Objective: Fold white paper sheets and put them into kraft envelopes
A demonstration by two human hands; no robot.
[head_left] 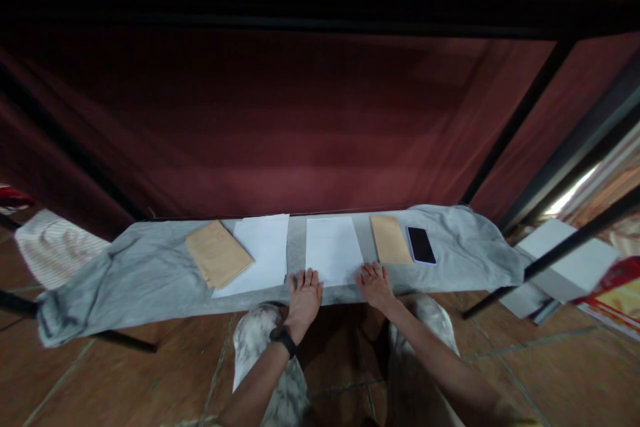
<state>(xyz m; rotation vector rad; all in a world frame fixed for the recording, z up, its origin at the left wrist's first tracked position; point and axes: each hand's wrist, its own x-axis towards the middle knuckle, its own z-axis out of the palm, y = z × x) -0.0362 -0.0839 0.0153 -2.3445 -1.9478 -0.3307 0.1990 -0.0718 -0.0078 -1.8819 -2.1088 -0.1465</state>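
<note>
A sheet of white paper (333, 248) lies flat on the grey cloth (165, 280) in front of me. My left hand (305, 297) rests at its lower left corner, palm down, fingers spread and holding nothing. At the lower right corner lies my right hand (375, 285), also open and palm down. Left of this sheet is a stack of white papers (265, 247), partly covered by a tilted brown envelope (219, 255). To the right of the sheet sits another brown envelope (391, 240), with a dark phone (421, 245) beside it.
A dark red panel (300, 127) rises behind the cloth-covered surface, framed by black bars. White boxes (570, 260) and a red and yellow package (617, 297) are on the right. Striped fabric (63, 250) lies at the left. My knees are below the front edge, over the tiled floor (175, 373).
</note>
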